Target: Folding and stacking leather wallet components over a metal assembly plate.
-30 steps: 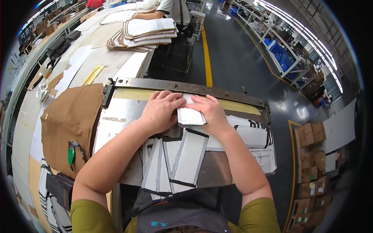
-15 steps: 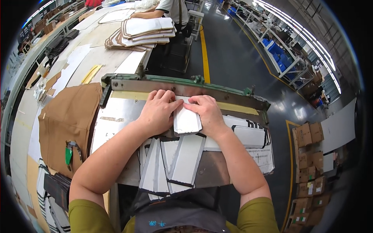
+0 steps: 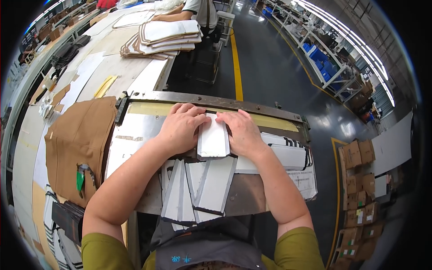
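Between my two hands lies a small white panel [image 3: 213, 140] with grey edges, its far end up at the long metal bar [image 3: 204, 100] of a bench machine. My left hand [image 3: 181, 128] grips the panel's left side, fingers bent toward the bar and thumb at the panel's edge. On the other side my right hand [image 3: 243, 131] holds it, with the thumb near the panel's far right corner. Similar white strips [image 3: 215, 184] with dark borders overlap just in front of my hands, hanging past the machine's near edge. More white pieces [image 3: 290, 155] lie under and beyond my right forearm.
Brown sheet material [image 3: 78, 144] with a green-handled tool [image 3: 80, 179] on it lies to the left. Stacked pieces [image 3: 168, 33] sit on the long table, where another person's arm [image 3: 168, 17] reaches in. Cardboard boxes [image 3: 360, 155] stand at the right.
The green part along the machine's far bar has dropped from view, and the bar looks narrower. The panel has straightened and shifted slightly left; my right hand's fingers have moved a little.
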Demonstrator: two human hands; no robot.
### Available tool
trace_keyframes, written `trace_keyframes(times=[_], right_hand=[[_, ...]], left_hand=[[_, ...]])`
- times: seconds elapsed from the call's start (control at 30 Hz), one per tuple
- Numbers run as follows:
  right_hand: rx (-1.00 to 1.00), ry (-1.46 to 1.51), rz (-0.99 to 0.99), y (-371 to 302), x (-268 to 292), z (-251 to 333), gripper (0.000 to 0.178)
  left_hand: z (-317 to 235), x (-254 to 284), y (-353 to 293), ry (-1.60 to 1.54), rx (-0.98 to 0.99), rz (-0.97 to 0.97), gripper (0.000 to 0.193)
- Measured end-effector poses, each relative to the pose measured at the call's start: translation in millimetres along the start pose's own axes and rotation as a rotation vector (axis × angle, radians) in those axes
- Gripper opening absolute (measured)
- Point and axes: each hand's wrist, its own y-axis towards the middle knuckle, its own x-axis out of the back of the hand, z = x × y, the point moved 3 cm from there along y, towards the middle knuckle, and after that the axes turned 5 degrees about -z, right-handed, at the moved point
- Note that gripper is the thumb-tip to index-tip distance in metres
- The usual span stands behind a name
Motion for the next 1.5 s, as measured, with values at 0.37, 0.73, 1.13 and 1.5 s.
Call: trace_keyframes(times=[0.37, 0.73, 1.13, 1.5], right_hand=[[0.008, 0.240, -0.698, 7.2, 16.7, -3.1, 0.015], [0.192, 0.282, -0.308, -1.6, 9.2, 21.0, 0.023], [0.069, 0.234, -0.087, -1.3, -8.2, -7.1, 0.035], [0.045, 0.128, 0.031, -1.5, -10.6, -7.0, 0.054]], left_hand=[[27.5, -8.0, 4.0, -0.858, 0.442, -0.210, 0.048], [9.6, -11.3, -2.7, -0.209, -0.097, -0.212, 0.030], [13.7, 2.1, -4.6, -0.183, -0.075, -0.076, 0.024], [7.4, -6.0, -3.2, -0.034, -0.020, -0.142, 0.029]])
